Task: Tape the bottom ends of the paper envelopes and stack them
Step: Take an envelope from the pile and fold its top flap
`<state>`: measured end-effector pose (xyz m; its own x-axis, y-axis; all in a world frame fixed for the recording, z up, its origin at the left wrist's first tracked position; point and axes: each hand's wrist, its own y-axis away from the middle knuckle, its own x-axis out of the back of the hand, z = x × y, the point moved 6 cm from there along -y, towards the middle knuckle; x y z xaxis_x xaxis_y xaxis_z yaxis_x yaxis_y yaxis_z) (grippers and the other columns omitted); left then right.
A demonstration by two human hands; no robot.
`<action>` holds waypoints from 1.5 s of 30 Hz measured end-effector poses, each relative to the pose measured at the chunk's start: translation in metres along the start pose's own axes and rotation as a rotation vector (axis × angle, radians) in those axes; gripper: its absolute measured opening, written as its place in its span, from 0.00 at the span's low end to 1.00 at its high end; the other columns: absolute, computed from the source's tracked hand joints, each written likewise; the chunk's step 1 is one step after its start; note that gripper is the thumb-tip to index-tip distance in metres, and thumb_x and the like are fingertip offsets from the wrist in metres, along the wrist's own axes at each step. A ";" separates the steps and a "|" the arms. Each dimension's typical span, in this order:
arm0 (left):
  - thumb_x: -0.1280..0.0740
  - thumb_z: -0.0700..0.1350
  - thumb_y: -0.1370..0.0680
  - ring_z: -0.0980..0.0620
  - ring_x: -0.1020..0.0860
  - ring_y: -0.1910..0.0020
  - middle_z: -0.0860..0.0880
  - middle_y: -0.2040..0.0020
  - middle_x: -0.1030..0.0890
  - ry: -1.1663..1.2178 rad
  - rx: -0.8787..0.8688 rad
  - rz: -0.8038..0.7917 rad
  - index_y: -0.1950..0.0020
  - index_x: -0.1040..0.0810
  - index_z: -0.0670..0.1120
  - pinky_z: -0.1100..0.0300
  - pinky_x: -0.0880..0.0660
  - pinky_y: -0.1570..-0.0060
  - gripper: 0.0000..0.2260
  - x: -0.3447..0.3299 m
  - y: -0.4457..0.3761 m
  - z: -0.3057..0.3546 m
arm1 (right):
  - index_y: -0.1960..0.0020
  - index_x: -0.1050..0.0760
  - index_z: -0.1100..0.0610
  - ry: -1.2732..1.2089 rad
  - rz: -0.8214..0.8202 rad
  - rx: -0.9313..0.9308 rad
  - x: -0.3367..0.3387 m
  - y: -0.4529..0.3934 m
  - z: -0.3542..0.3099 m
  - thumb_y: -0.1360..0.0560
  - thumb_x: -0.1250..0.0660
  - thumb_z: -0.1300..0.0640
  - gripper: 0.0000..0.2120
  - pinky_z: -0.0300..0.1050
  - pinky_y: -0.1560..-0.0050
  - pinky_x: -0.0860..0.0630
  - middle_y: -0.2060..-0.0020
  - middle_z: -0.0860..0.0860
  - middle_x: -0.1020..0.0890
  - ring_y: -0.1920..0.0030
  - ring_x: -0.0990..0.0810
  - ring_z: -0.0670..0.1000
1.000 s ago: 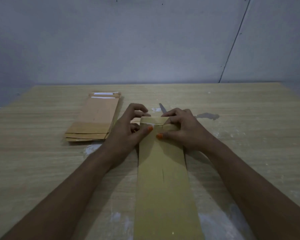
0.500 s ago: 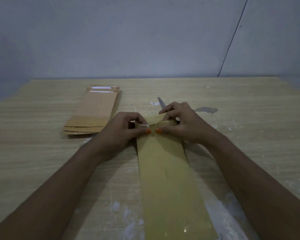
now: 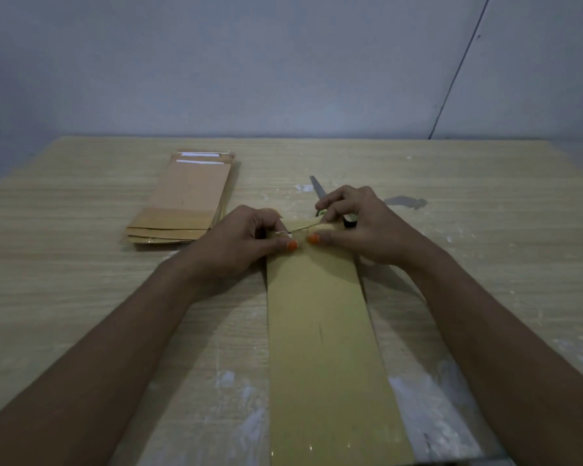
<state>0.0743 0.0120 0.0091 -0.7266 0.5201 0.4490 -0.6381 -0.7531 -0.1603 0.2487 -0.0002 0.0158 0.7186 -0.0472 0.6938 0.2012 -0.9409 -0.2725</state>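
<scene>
We pinch the envelope's [image 3: 320, 331] far end between both thumbs and curled fingers, left hand [image 3: 246, 243] and right hand [image 3: 357, 227]. Its long axis runs from us toward the bench's [image 3: 485, 230] far edge.

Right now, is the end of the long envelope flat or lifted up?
Lifted up: both hands, left hand and right hand, pinch the envelope end flap, curling it off the table.
</scene>
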 end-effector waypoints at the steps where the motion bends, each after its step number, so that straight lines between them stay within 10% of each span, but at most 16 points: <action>1: 0.29 0.41 0.25 0.62 0.27 0.65 0.50 0.65 0.24 -0.001 0.000 0.001 0.60 0.19 0.43 0.68 0.30 0.64 0.04 0.000 0.000 -0.001 | 0.60 0.20 0.44 -0.019 -0.011 -0.013 0.000 0.000 0.002 0.35 0.25 0.37 0.13 0.52 0.42 0.24 0.46 0.41 0.22 0.39 0.25 0.49; 6: 0.27 0.48 0.29 0.60 0.28 0.66 0.58 0.68 0.24 -0.040 0.017 -0.023 0.62 0.19 0.45 0.65 0.31 0.65 0.07 0.002 -0.001 0.000 | 0.65 0.19 0.51 -0.052 -0.068 0.011 -0.002 0.001 -0.003 0.29 0.23 0.54 0.08 0.38 0.52 0.27 0.47 0.48 0.20 0.48 0.22 0.44; 21: 0.28 0.45 0.30 0.72 0.25 0.58 0.52 0.56 0.25 0.075 0.019 -0.075 0.57 0.18 0.33 0.76 0.29 0.57 0.13 -0.005 0.004 0.004 | 0.64 0.21 0.53 -0.119 -0.096 -0.028 -0.003 0.004 -0.004 0.32 0.21 0.54 0.09 0.42 0.50 0.25 0.51 0.50 0.18 0.50 0.20 0.46; 29: 0.34 0.35 0.22 0.59 0.20 0.63 0.51 0.63 0.18 0.378 0.066 0.159 0.50 0.20 0.36 0.68 0.25 0.64 0.04 0.000 0.000 -0.003 | 0.51 0.19 0.58 -0.422 0.056 -0.088 0.004 0.005 -0.004 0.28 0.25 0.62 0.07 0.45 0.57 0.21 0.59 0.53 0.17 0.59 0.19 0.47; 35: 0.30 0.33 0.24 0.54 0.16 0.58 0.48 0.56 0.14 0.514 0.135 0.306 0.31 0.28 0.50 0.60 0.21 0.64 0.24 0.007 0.000 -0.006 | 0.37 0.24 0.57 -0.748 0.131 -0.262 -0.002 0.007 -0.001 0.25 0.30 0.67 0.17 0.42 0.63 0.20 0.60 0.54 0.14 0.60 0.15 0.50; 45: 0.31 0.35 0.23 0.51 0.19 0.55 0.47 0.56 0.15 0.482 0.102 0.299 0.50 0.15 0.48 0.56 0.20 0.55 0.09 0.009 -0.001 -0.004 | 0.54 0.16 0.57 -0.836 0.106 -0.263 -0.003 0.006 -0.002 0.24 0.34 0.69 0.11 0.42 0.61 0.20 0.60 0.53 0.15 0.59 0.17 0.50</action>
<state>0.0678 0.0190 0.0095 -0.9209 0.3855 -0.0579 -0.3768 -0.9182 -0.1220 0.2463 -0.0062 0.0136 0.9973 0.0250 -0.0693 0.0199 -0.9971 -0.0740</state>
